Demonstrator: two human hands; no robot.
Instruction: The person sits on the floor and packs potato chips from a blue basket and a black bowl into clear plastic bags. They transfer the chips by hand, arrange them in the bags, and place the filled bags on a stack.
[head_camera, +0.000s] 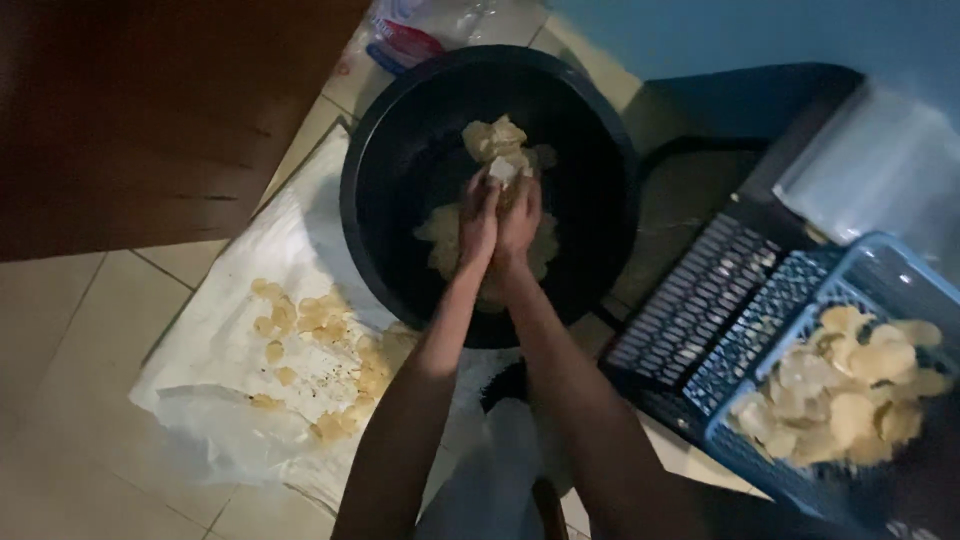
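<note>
My left hand and my right hand are pressed together over a large black tub on the floor. Between them they hold a bunch of pale yellow crackers, which stick out above the fingertips. More crackers lie on the tub's bottom, under and around my hands. Both forearms reach forward from the bottom of the view.
A white plastic sheet with scattered crackers lies left of the tub. A blue slotted basket holding crackers stands at right, beside a dark basket. A brown wooden panel fills the upper left.
</note>
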